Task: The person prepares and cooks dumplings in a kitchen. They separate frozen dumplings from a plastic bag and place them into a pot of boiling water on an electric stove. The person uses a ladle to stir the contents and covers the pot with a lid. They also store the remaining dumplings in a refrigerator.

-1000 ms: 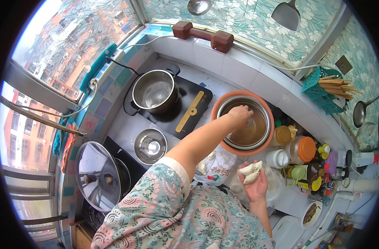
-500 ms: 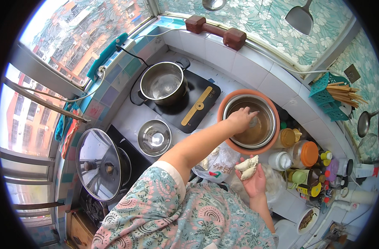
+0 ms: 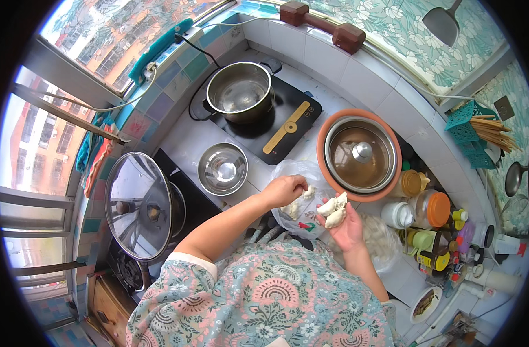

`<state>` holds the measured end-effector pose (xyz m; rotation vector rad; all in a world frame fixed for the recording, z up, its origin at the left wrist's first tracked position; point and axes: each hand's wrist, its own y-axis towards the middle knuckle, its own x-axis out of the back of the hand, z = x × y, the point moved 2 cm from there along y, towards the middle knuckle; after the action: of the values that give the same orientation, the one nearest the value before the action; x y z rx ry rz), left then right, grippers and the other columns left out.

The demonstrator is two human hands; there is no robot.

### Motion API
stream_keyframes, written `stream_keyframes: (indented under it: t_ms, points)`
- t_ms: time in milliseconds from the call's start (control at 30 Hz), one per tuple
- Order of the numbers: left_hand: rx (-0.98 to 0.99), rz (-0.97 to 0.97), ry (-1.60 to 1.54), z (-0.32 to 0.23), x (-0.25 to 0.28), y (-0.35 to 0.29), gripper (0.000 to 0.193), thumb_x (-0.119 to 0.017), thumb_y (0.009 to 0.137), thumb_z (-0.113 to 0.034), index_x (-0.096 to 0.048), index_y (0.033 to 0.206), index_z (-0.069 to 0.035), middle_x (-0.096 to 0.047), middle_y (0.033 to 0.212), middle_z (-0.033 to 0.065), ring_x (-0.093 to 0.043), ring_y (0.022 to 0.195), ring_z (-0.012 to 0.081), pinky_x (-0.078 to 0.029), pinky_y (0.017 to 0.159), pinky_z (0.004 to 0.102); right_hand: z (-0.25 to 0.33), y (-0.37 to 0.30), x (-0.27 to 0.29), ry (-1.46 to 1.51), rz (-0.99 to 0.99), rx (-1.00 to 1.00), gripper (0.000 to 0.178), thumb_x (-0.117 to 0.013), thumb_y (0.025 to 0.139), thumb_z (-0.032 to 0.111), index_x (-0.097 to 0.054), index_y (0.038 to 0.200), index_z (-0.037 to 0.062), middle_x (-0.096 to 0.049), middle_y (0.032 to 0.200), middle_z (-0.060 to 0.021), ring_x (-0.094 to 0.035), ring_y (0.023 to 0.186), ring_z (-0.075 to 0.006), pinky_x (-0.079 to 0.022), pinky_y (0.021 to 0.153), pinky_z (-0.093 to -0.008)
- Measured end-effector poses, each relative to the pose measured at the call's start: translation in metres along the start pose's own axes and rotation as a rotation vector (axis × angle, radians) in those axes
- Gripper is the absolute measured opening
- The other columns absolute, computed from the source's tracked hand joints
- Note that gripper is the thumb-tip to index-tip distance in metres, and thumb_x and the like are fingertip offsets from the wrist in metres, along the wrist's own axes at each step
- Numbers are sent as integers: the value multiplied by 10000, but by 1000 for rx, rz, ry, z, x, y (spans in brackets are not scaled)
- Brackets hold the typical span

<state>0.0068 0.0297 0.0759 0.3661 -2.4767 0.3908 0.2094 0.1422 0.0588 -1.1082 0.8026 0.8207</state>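
Bending in from the left, one forearm brings the left hand [image 3: 286, 191] knuckles-up to the near-left side of the terracotta-rimmed pot [image 3: 357, 197], fingers drawn in toward the thumb. A pale dumpling [image 3: 308, 192] sits right at those fingertips (whether it is pinched or merely lies beneath them, I cannot tell). Just nearer the person than the pot, the right hand [image 3: 349, 230] is palm up, loosely spread and slightly cupped, its fingers toward the pot. A small cluster of dumplings [image 3: 334, 211] rests on this palm, close below the pot's near rim.

Under the left hand, on the pot's near-left side, spreads a thin plastic bag [image 3: 296, 218]; a second clear bag [image 3: 373, 242] lies on the pot's near side, partly hidden by the right hand and forearm. Left of the pot stands a shiny steel bowl [image 3: 223, 169]; a black cooktop [image 3: 299, 139], bearing an open pan [image 3: 240, 92], lies to the pot's far left. A white-lidded jar [image 3: 399, 214] and an orange-lidded jar [image 3: 437, 208] crowd the pot's near-right side.
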Motion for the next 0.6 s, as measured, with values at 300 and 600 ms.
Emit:
stream_keyframes:
  t_ms: [300,600]
  points:
    - [79,-12,-397,-2,-35,-30,412,-576,910,-225,-488,1260,-27,-518,1177,176,-542,1106,281,-442,956,362,-23,28,-12,-46,-20,-105,408,-428,981,289,-394,1347,111,-470,1344,-130,-468,1235,-280,-387,1026,-489]
    - [71,6,-320,9,-42,-36,420,-561,904,-233,-484,1292,-91,-503,1186,180,-544,1110,311,-462,924,379,-37,42,-16,-143,-128,-166,417,-391,990,292,-383,1365,109,-462,1350,-94,-467,1232,-262,-395,1009,-473]
